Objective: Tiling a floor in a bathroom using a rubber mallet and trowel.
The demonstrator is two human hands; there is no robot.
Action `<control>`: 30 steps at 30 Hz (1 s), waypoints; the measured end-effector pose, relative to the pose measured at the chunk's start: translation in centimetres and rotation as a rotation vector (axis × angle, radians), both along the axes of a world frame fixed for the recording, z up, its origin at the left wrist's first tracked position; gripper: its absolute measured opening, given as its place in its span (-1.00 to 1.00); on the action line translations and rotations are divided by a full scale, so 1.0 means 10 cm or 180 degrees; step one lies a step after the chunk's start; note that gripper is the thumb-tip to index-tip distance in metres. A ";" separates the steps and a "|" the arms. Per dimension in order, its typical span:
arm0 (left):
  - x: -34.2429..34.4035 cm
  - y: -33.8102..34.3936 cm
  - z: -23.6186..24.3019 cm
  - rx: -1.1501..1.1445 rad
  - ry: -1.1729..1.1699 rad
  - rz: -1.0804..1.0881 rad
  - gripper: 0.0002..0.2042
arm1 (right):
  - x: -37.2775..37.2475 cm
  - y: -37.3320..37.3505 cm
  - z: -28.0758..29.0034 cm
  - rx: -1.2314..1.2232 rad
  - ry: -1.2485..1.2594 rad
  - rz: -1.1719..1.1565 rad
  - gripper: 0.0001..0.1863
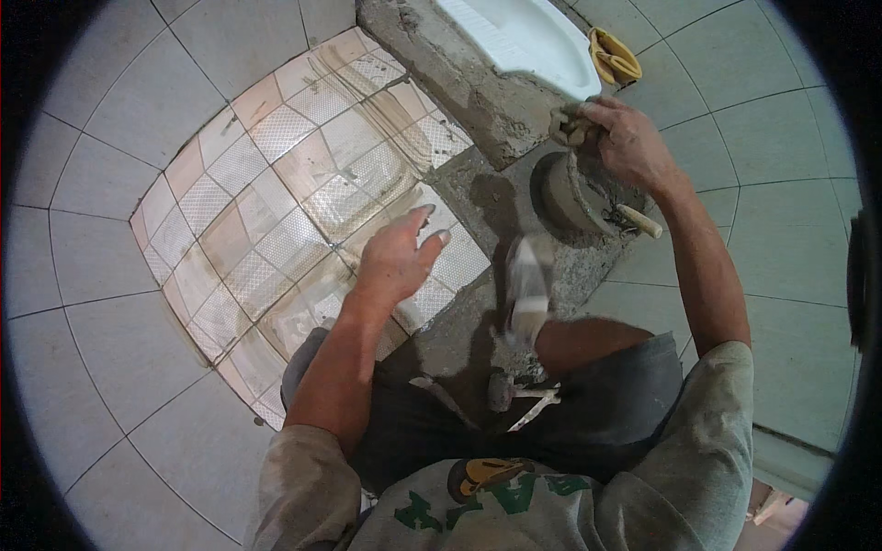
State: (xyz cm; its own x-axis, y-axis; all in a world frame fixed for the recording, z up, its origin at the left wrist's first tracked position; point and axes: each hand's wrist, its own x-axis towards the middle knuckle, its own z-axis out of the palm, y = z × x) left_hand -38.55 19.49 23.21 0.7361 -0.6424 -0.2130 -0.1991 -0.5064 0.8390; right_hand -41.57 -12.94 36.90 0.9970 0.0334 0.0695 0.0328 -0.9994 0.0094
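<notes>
My left hand [395, 262] is open over the patterned floor tiles [303, 161], its thumb and fingers apart and holding nothing. I cannot tell whether its fingertips touch the tile below. The tiles are pinkish and white, with grey-brown smears of wet mortar. Farther right, my right hand [634, 147] is closed on a lumpy grey-brown clump [573, 127], perhaps a wet rag or mortar; its kind is unclear. Below that hand stands a mortar-crusted bucket [562, 195]. A tool's pale handle [639, 221] sticks out over its rim; the tool's head is hidden.
A white squat toilet pan [547, 41] sits in rough cement at the top. Yellow gloves [614, 57] lie beside it. Between my legs are a mallet [502, 391] and other tools. My shoe [529, 289] rests on bare grey cement [469, 317]. Grey tiled walls [101, 266] surround the floor.
</notes>
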 end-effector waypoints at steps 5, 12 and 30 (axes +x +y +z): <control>-0.03 0.27 -0.16 -0.0088 -0.0151 0.0316 -0.48 | -0.06 0.08 -0.52 0.0011 -0.0815 -0.0212 -0.51; -0.10 0.92 -0.25 0.0426 -0.0227 0.1210 -0.51 | -0.11 -0.14 -2.39 -0.0549 0.1432 -0.0176 -0.68; 0.03 0.09 0.12 -0.0190 -0.0174 0.0533 -0.48 | -0.10 -0.27 -1.62 -0.0770 0.1560 -0.0301 -0.66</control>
